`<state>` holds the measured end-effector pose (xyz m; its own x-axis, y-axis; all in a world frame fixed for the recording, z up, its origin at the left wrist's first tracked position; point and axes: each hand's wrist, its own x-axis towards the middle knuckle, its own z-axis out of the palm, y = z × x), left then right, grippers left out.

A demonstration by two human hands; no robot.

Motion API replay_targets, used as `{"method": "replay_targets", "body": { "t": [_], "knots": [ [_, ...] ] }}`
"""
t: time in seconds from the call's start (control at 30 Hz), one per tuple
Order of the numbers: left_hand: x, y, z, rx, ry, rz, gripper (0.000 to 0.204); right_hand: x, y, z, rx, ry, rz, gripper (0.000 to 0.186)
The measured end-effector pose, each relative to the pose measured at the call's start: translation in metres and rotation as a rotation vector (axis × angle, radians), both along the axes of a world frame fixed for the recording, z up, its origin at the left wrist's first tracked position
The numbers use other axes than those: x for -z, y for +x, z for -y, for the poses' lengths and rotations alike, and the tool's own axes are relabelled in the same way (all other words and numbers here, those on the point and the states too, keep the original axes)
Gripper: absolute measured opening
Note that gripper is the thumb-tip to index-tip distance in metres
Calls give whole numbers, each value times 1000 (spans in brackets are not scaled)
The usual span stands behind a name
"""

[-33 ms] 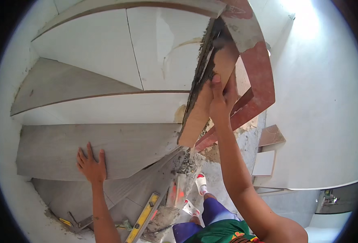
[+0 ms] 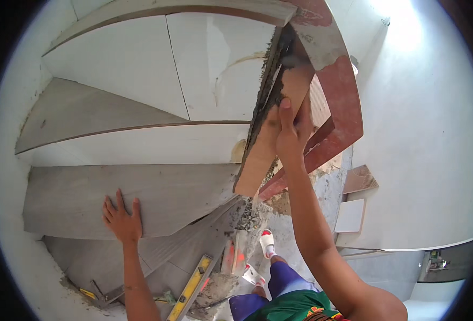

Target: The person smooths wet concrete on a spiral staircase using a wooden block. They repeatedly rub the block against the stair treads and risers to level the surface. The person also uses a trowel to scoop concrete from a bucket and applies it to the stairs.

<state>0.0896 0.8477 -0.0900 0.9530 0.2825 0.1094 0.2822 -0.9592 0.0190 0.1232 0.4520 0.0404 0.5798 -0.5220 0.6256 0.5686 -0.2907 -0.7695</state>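
Observation:
My right hand [image 2: 291,134] grips a long narrow tile [image 2: 260,158] with a tan face, thumb on that face and the other fingers hidden behind it. The tile stands slanted along the open right side of a staircase, and dark wet mortar [image 2: 268,88] runs along its left edge and upper end. My left hand [image 2: 123,218] lies with fingers spread on a grey wood-look stair tread [image 2: 76,198], near its front edge. White tiled risers [image 2: 135,147] rise behind the treads.
A red-brown curved stair beam [image 2: 341,96] borders the right side. On the lower steps lie a yellow spirit level [image 2: 191,286] and a yellow-handled tool [image 2: 88,293]. Rubble [image 2: 250,214] sits below the tile's lower end. Tile offcuts [image 2: 360,180] lean at the right wall.

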Motion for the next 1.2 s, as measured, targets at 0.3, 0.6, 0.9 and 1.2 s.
{"method": "replay_targets", "body": {
  "t": [0.3, 0.6, 0.9, 1.2],
  "knots": [
    [-3, 1, 4, -1, -6, -20, 68, 25, -10, 0, 95, -69, -43, 63],
    [1, 3, 5, 24, -16, 10, 68, 10, -10, -7, 77, -26, 5, 56],
    [1, 0, 1, 42, -26, 11, 70, -2, -10, 4, -34, 205, -234, 48],
    [6, -1, -5, 48, -2, 9, 70, 32, -33, 3, -67, 79, -179, 58]
  ]
}}
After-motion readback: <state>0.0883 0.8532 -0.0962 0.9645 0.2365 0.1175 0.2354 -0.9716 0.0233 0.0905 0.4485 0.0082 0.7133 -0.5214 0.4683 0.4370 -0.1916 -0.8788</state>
